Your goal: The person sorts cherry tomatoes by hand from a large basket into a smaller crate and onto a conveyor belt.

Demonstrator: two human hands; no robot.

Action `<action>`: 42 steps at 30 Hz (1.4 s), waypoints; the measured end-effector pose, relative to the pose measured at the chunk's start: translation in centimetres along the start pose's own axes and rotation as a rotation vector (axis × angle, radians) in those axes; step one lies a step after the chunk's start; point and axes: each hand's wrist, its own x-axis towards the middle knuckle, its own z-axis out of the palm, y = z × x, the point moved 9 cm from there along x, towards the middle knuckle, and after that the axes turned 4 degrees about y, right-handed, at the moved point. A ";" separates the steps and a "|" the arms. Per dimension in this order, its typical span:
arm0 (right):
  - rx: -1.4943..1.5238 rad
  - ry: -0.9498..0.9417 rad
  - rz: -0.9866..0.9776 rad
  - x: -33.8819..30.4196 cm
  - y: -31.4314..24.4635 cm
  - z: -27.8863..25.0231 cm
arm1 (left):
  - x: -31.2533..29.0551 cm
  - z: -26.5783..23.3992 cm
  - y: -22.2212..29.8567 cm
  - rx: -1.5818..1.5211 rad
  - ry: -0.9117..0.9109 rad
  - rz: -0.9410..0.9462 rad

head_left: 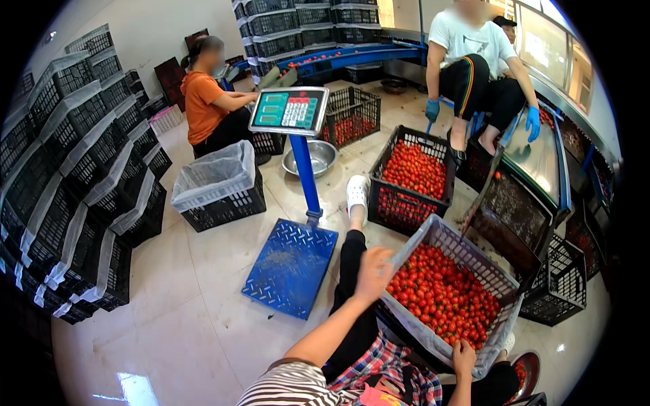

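Observation:
In front of me is a black plastic crate (489, 266) lined with translucent film and holding many small red cherry tomatoes (440, 294). My left hand (374, 274) is beside the crate's left edge, smeared by motion, so its grip is unclear. Over the near rim, my right hand (464, 356) has its fingers drawn together against the tomatoes; what they hold, if anything, is hidden. Just beyond, a second black crate (412, 215), also full of cherry tomatoes, touches or nearly touches the first.
A blue platform scale (291, 269) stands to my left, its display (289, 110) on a post. Behind it are a film-lined crate (220, 208) and a metal basin (318, 161). Stacked crates (81, 176) line the left. One gloved person (470, 40) sits ahead; another, in orange (203, 101), works further left.

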 end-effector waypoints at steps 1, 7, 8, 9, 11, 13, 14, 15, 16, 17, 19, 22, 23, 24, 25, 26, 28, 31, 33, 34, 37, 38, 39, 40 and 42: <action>-0.020 -0.011 0.016 -0.1 0.9 0.2 | 0.3 0.1 -0.6 -0.003 0.002 0.002; 0.003 -0.044 0.021 0.2 -1.4 0.9 | -6.7 -26.0 -26.4 0.726 0.576 -0.805; -0.004 -0.116 0.050 0.0 -1.5 1.7 | -9.3 -30.1 -29.6 0.749 0.605 -0.978; -0.043 -0.115 0.052 0.5 -0.9 1.5 | -13.3 -31.8 -32.5 0.751 0.612 -1.185; -0.223 -0.007 -0.049 0.2 1.0 0.1 | -15.7 -27.4 -34.4 0.160 0.485 -1.303; -0.175 0.058 -0.112 0.1 0.6 -1.3 | -16.8 -28.1 -35.9 0.125 0.493 -1.303; -0.142 0.035 -0.127 0.9 -2.1 -0.3 | -16.1 -32.2 -37.6 0.175 0.540 -1.295; -0.107 0.025 -0.137 1.7 -4.3 0.7 | -15.4 -35.7 -39.4 0.215 0.579 -1.281; -0.186 0.006 -0.095 1.2 -3.2 -0.2 | -17.0 -34.8 -40.2 0.208 0.553 -1.335; -0.237 0.015 -0.071 0.6 -2.4 -1.6 | -18.6 -32.8 -40.6 0.080 0.576 -1.475; -0.194 0.045 0.090 -0.2 -1.0 -3.1 | -19.6 -31.3 -40.5 -0.052 0.601 -1.616; -0.177 -0.003 0.141 -0.2 -2.5 -1.9 | -16.8 -33.9 -41.4 -0.063 0.637 -1.515; -0.175 -0.020 0.132 -0.2 -2.4 -1.6 | -17.6 -34.1 -41.7 -0.077 0.622 -1.518; -0.206 -0.037 0.091 -0.4 -1.9 -1.7 | -18.6 -32.9 -41.8 -0.212 0.578 -1.519; -0.212 -0.023 0.104 -0.3 -1.3 -1.8 | -19.0 -32.0 -41.4 -0.337 0.536 -1.513; -0.287 -0.073 0.105 -0.1 -0.8 -1.6 | -19.4 -31.5 -41.0 -0.348 0.516 -1.520; -0.286 -0.166 0.112 0.3 -1.0 -0.4 | -18.3 -32.2 -40.3 -0.305 0.518 -1.474; -0.276 -0.184 0.088 1.0 -2.6 -0.4 | -20.7 -33.2 -39.8 -0.353 0.529 -1.559; -0.279 -0.143 0.090 0.5 -3.3 -0.9 | -21.6 -32.5 -37.9 -0.358 0.557 -1.545; -0.262 -0.156 0.113 -0.2 -2.6 -0.6 | -22.2 -33.5 -36.6 -0.338 0.593 -1.533; -0.218 -0.192 0.088 -0.2 -1.6 0.1 | -24.0 -35.6 -36.1 -0.307 0.598 -1.519; -0.203 -0.208 0.054 0.1 -1.7 0.4 | -25.2 -36.1 -36.1 -0.322 0.603 -1.528; -0.208 -0.187 0.008 0.4 -1.7 0.3 | -25.8 -36.0 -36.0 -0.332 0.607 -1.504; -0.197 -0.185 0.024 0.5 -1.7 0.1 | -26.2 -35.8 -35.6 -0.323 0.649 -1.522; -0.145 -0.150 0.036 1.6 -1.6 -0.3 | -24.7 -34.0 -35.8 -0.357 0.685 -1.510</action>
